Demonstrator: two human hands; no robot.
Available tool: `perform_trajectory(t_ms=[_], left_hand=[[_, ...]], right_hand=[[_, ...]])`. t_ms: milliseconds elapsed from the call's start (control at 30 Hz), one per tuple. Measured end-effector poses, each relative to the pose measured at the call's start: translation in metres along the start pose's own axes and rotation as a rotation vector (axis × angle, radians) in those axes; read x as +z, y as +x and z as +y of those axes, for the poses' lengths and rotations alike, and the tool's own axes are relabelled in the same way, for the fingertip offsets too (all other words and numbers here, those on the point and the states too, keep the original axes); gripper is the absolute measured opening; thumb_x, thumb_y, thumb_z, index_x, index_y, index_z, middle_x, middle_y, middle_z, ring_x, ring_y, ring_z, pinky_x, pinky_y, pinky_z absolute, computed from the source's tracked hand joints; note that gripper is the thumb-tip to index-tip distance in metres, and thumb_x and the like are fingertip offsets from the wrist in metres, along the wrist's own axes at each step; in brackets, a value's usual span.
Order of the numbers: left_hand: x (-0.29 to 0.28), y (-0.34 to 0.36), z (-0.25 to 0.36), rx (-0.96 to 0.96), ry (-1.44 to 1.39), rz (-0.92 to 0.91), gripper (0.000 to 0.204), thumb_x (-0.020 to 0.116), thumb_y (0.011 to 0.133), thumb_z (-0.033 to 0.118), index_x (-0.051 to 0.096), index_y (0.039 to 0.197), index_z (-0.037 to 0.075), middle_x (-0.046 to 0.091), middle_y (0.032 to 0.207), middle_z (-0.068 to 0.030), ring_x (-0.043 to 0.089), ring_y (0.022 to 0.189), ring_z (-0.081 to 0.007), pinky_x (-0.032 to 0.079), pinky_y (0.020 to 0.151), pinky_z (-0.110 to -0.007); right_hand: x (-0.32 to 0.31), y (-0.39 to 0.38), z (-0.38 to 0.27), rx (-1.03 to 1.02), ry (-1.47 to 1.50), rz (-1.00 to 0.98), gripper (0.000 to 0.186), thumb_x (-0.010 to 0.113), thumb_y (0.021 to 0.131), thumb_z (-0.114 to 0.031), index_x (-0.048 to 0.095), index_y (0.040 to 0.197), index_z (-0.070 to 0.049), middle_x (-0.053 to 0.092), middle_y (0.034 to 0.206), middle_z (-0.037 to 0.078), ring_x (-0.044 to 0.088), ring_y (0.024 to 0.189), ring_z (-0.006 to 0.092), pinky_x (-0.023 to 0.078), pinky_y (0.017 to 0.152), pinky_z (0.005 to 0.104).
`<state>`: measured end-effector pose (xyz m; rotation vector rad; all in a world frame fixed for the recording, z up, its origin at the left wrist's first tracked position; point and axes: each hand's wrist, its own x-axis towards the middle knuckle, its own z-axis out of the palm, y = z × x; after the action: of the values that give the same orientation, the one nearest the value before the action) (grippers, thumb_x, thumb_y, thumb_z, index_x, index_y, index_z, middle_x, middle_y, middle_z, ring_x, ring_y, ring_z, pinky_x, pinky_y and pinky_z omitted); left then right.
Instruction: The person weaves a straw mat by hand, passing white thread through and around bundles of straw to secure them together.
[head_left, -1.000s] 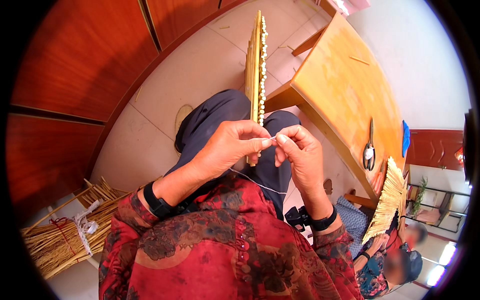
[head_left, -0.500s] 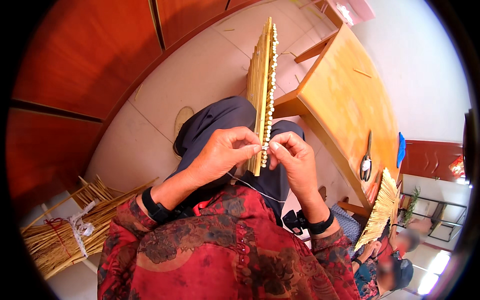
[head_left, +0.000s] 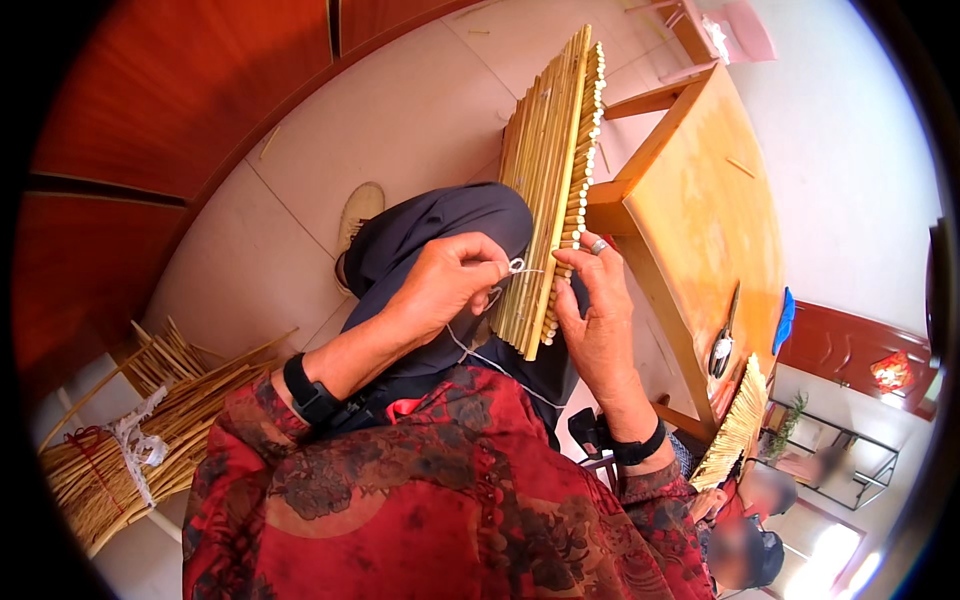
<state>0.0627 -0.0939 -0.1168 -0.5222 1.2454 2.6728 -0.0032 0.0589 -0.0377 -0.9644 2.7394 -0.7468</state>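
Note:
A mat of yellow plant stalks (head_left: 540,190) tied side by side stands tilted between my knees, its pale cut ends along the right edge. My left hand (head_left: 455,280) is closed in a pinch on thin white string (head_left: 517,266), which makes a small loop at the fingertips beside the mat's face. The string's slack trails down over my lap. At the mat's right edge, my right hand (head_left: 603,315), with a ring on one finger, has thumb and fingers around the stalks near their cut ends. The far sides of its fingertips are hidden.
A wooden table (head_left: 700,190) stands to the right, with black scissors (head_left: 722,345) and a blue cloth (head_left: 784,320) on it. Bundled loose stalks (head_left: 180,430) lie at lower left. A co-worker holds another stalk mat (head_left: 735,425) at lower right. Red cabinets (head_left: 180,90) line the left.
My left hand has drawn slightly left and up from the mat's edge with the string. My right hand has shifted up along the edge. The mat has turned, showing more of its face.

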Motion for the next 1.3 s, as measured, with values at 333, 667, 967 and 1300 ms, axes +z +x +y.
perform_trajectory(t_ms=[333,667,967,1300], left_hand=[[-0.002,0.005,-0.002,-0.106,-0.025,-0.142,0.006,0.055,0.082,0.003,0.059,0.08,-0.001,0.056,0.108,-0.0173,0.046,0.049,-0.006,0.042,0.045,-0.02],[-0.008,-0.001,-0.002,-0.126,-0.147,-0.145,0.01,0.056,0.084,0.007,0.059,0.087,-0.002,0.056,0.073,-0.0037,0.045,0.049,-0.0056,0.042,0.045,-0.022],[-0.003,0.012,-0.001,-0.086,-0.355,-0.128,0.008,0.054,0.086,0.007,0.057,0.088,0.0,0.058,0.081,-0.0063,0.045,0.052,-0.0051,0.042,0.048,-0.022],[0.01,0.017,0.001,-0.12,-0.322,-0.247,0.008,0.054,0.086,0.007,0.055,0.087,-0.001,0.052,0.076,-0.0031,0.044,0.053,-0.0048,0.041,0.048,-0.022]], right_hand=[[0.003,0.006,-0.001,-0.284,-0.625,0.182,0.028,0.057,0.069,-0.004,0.059,0.097,-0.006,0.044,0.124,0.016,0.036,0.123,0.0356,0.03,0.096,0.0481],[0.008,0.022,0.003,-0.397,-0.687,-0.105,0.008,0.054,0.072,-0.009,0.06,0.076,-0.004,0.058,0.099,0.01,0.047,0.113,0.0277,0.026,0.098,0.0534],[0.001,0.023,0.017,-0.323,-0.377,-0.048,0.012,0.068,0.068,-0.01,0.063,0.078,-0.009,0.06,0.086,0.004,0.054,0.102,0.0245,0.034,0.091,0.0469],[0.002,0.025,0.016,-0.295,-0.289,-0.003,0.011,0.066,0.069,-0.008,0.062,0.079,-0.007,0.06,0.084,0.005,0.055,0.096,0.0263,0.042,0.078,0.0373]])
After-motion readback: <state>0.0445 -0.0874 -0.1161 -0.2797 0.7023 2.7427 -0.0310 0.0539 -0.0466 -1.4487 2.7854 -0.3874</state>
